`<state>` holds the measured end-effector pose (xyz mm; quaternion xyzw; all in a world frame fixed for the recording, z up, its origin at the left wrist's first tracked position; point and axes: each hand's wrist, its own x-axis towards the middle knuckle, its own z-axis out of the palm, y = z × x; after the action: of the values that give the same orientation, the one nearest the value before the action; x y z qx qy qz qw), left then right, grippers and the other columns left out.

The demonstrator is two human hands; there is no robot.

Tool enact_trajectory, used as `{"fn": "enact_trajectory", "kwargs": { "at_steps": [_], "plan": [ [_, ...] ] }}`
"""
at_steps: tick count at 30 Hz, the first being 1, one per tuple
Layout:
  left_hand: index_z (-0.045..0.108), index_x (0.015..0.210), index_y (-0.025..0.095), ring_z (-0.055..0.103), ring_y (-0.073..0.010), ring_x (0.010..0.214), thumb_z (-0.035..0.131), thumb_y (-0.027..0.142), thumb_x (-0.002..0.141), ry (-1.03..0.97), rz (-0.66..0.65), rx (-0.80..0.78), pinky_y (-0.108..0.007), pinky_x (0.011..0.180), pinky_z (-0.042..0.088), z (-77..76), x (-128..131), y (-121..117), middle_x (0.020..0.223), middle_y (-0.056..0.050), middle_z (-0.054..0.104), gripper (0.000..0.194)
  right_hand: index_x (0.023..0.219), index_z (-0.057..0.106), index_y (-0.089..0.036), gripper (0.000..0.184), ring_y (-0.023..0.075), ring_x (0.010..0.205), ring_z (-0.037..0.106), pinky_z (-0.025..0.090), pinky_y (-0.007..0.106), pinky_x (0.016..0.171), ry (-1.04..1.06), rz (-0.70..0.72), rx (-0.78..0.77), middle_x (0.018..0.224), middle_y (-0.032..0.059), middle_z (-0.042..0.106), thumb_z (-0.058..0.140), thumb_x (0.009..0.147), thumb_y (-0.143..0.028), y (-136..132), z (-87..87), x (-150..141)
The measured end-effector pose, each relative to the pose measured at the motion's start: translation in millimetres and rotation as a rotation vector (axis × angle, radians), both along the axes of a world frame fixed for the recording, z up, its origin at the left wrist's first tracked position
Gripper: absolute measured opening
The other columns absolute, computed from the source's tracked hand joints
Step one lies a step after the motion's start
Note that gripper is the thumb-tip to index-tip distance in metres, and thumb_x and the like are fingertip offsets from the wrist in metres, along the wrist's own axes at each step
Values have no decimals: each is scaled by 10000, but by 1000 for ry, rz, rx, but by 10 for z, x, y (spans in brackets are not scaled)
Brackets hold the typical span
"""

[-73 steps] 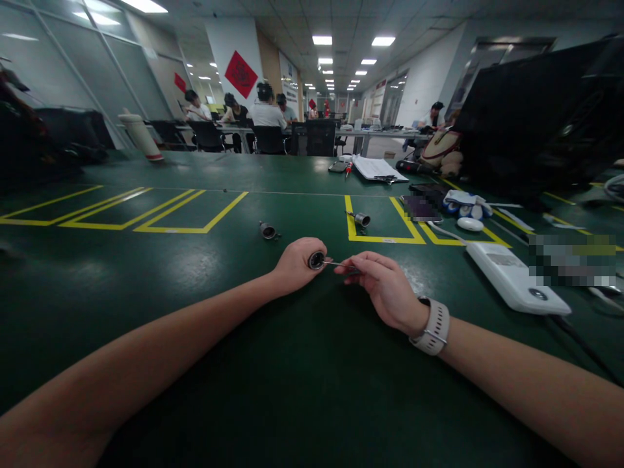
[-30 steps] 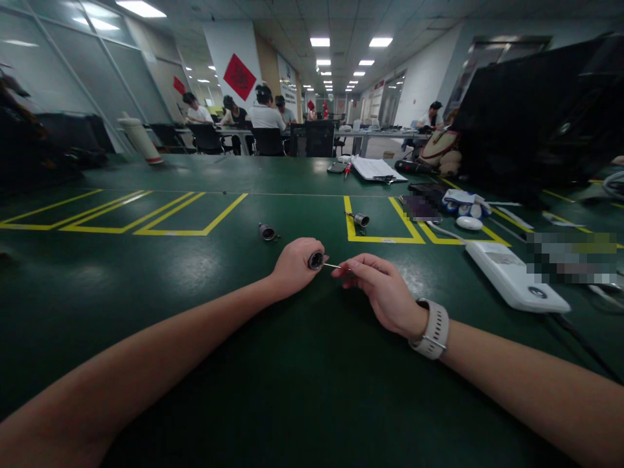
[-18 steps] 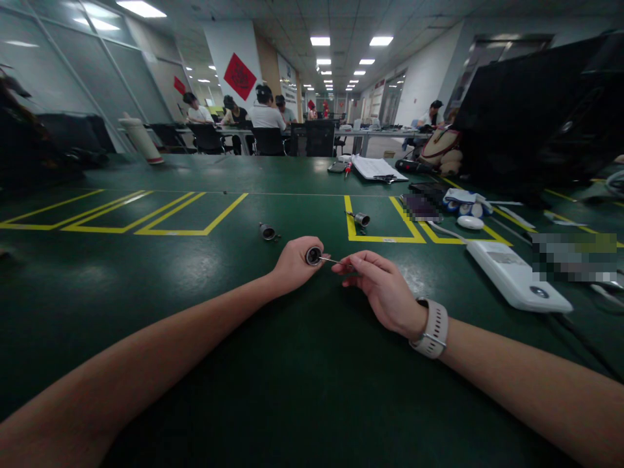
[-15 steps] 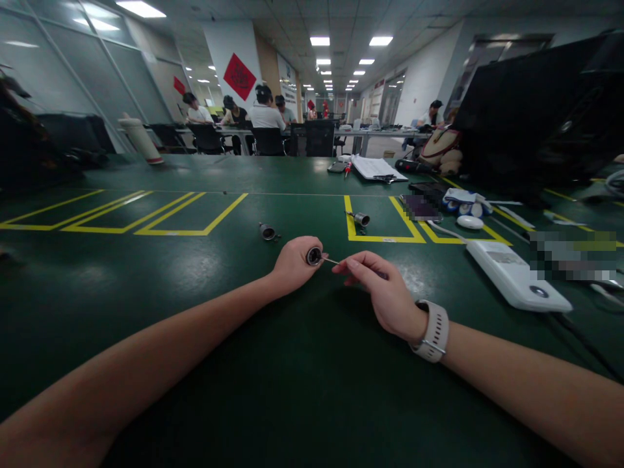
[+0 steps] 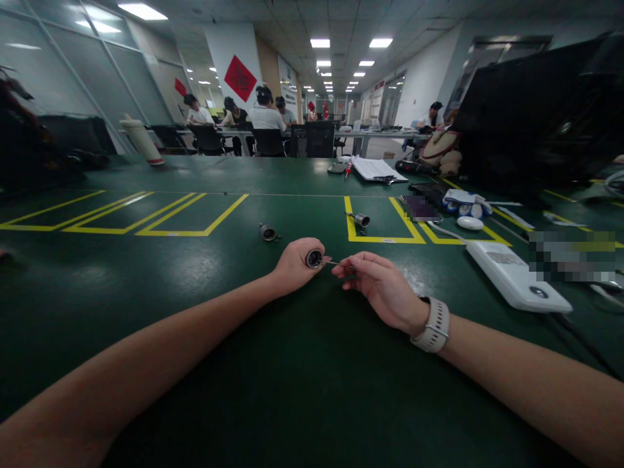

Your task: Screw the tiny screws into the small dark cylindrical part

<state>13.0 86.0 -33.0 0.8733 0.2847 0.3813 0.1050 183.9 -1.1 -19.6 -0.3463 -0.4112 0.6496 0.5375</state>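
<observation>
My left hand (image 5: 296,265) is closed around a hollow metal cylinder (image 5: 314,259), its round open end turned toward me. Between the fingertips of my right hand (image 5: 377,283) is a thin metal-shafted tool (image 5: 330,262); its tip reaches the cylinder's open end, and its rear is hidden by the hand. Whether the tip touches the inside I cannot tell. A similar metal cylinder (image 5: 267,232) lies on the green table just beyond my left hand, with small dark bits beside it. Another metal cylinder (image 5: 361,220) with a thin stem lies inside a yellow taped outline.
Yellow tape outlines (image 5: 170,233) mark the table (image 5: 312,390). To the right are a white device (image 5: 517,276) with a cable, a white oval case (image 5: 470,223) and a blue-and-white bundle (image 5: 467,202). Papers (image 5: 377,169) lie farther back; a pale bottle (image 5: 142,140) stands left. People sit beyond.
My right hand has turned slightly and its wrist has risen a little; the shaft now lies further across the cylinder's opening. My left hand has barely moved.
</observation>
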Motion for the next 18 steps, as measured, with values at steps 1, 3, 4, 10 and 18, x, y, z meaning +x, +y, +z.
{"fn": "enact_trajectory", "kwargs": {
  "at_steps": [1,3,4,10,18],
  "plan": [
    [481,636,168,450,-96,549,585,254,753,-15,-8,-20,-220,520,354,1,1,-1,601,37,480,179,773,640,-177,105,170,833,594,422,308,690,10,11,-1,863,45,677,603,781,-276,3,-3,2],
    [477,631,167,445,-92,542,587,261,752,-31,-26,-52,-215,514,353,6,3,-4,598,40,477,188,790,639,-179,106,166,832,592,422,304,690,20,22,3,883,46,677,594,791,-275,4,-11,0],
    [475,629,167,443,-91,541,587,263,752,-30,-34,-60,-214,512,353,9,5,-5,596,40,475,192,796,639,-179,108,164,829,591,422,303,690,18,20,9,886,46,677,590,794,-275,1,-15,-4],
    [479,631,170,458,-107,565,566,273,762,60,20,-20,-229,530,356,19,14,10,604,32,477,188,772,644,-192,123,171,819,588,427,319,706,-180,-119,164,854,40,673,575,799,-290,-60,-8,-39],
    [495,652,169,473,-122,597,556,217,754,210,-72,9,-247,582,373,22,21,18,624,19,495,129,717,644,-160,135,154,717,587,417,310,679,-100,-74,1,751,45,676,597,761,-279,3,21,24]
  ]
}}
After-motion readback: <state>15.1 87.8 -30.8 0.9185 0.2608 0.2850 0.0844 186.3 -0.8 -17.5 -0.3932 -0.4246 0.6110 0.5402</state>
